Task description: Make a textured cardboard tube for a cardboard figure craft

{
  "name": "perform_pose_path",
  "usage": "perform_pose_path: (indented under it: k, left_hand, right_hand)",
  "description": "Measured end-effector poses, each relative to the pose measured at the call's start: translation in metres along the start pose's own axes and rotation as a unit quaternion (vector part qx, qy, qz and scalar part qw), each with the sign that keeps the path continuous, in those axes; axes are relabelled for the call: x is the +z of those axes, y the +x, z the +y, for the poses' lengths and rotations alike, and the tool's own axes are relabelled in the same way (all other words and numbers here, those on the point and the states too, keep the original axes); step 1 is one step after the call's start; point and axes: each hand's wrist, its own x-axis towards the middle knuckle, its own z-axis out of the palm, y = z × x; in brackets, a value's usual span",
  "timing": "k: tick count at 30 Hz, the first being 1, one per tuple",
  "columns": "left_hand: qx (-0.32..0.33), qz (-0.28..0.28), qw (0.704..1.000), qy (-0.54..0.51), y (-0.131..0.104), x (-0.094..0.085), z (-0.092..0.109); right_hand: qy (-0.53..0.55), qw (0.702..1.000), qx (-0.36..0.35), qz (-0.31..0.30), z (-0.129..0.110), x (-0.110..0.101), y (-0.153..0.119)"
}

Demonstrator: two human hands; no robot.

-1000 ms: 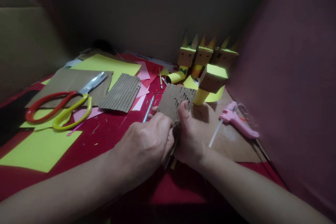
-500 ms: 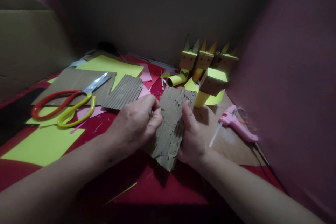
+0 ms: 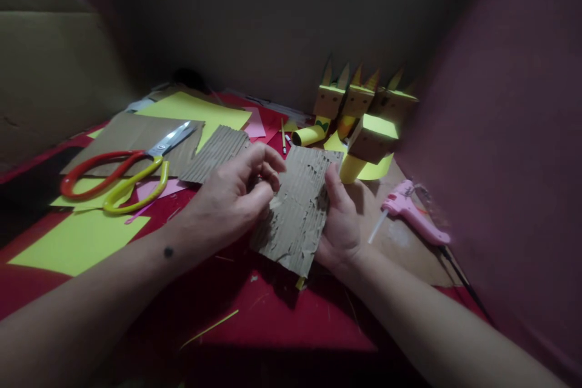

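A piece of corrugated cardboard (image 3: 297,209), its ridges showing and its surface torn in places, is held up above the red cloth. My right hand (image 3: 339,224) grips its right side, thumb on the front face and the other fingers hidden behind. Beside the left edge is my left hand (image 3: 240,191), its fingers curled and slightly apart, with nothing visible between them. A bit of yellow shows under the cardboard's lower corner. Another ridged cardboard piece (image 3: 216,151) lies just behind my left hand.
Scissors (image 3: 154,157) with red and yellow handles lie at left on flat cardboard, near yellow paper (image 3: 79,242). A pink glue gun (image 3: 411,212) rests at right. Box-headed figures (image 3: 330,100) stand at the back; another box head (image 3: 373,138) on a yellow tube is nearer.
My left hand's fingers have loosened from a tight pinch. The held cardboard has turned to face the camera more and risen slightly in view.
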Motion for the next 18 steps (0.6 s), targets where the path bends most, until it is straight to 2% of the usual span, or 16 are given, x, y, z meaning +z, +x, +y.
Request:
perform_pose_path:
  k: [3,6,14,18]
  left_hand:
    - [0.031,-0.042,0.995,0.082,-0.004,0.003,0.001]
    - [0.068,-0.075,0.988,0.118,-0.006,0.007,-0.001]
    - [0.125,-0.075,0.974,0.171,-0.012,0.016,-0.005]
    - [0.153,-0.071,0.965,0.203,-0.018,0.018,-0.004]
  right_hand:
    - [0.005,1.0,-0.014,0.018,-0.001,0.002,0.0]
    - [-0.004,0.999,-0.043,0.029,-0.001,0.003,0.0]
    - [-0.036,0.997,-0.065,0.025,0.003,0.003,-0.002]
    - [-0.065,0.992,-0.106,0.009,0.008,0.002,-0.007]
